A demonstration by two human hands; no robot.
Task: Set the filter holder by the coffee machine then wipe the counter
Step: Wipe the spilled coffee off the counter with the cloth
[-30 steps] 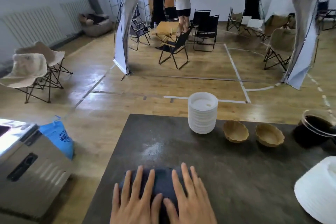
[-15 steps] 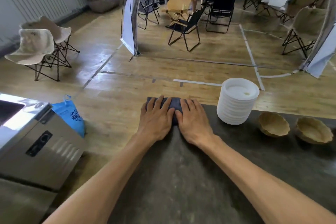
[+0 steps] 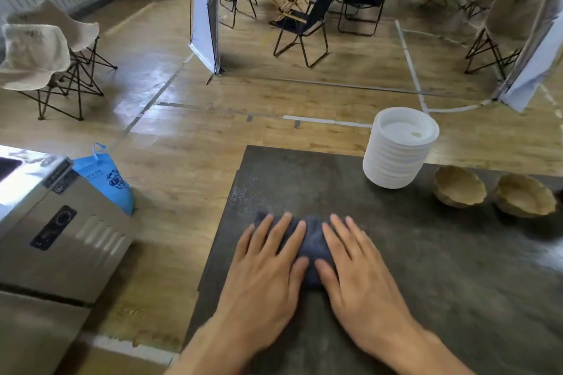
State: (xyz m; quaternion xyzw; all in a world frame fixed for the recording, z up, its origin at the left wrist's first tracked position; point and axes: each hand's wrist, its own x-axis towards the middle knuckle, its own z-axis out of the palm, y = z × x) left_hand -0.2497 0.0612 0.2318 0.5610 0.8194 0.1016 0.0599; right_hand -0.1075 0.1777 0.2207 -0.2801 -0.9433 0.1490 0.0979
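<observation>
A dark blue-grey cloth (image 3: 310, 240) lies folded on the dark stone counter (image 3: 441, 268), near its left edge. My left hand (image 3: 268, 271) and my right hand (image 3: 359, 274) rest side by side on top of it, palms down, fingers spread, pressing it onto the counter. Most of the cloth is covered by the two hands; only a strip between them and a bit past the fingertips shows. No filter holder or coffee machine is in view.
A stack of white lids (image 3: 399, 152) stands at the counter's far edge, with two tan fluted bowls (image 3: 458, 187) (image 3: 524, 199) to its right. A steel appliance (image 3: 54, 222) and a blue bag (image 3: 106, 179) sit on the left beyond the counter. Folding chairs stand on the wooden floor.
Both hands pushed the cloth out to the counter's far edge, then slid it back toward me to the middle of the counter's left side.
</observation>
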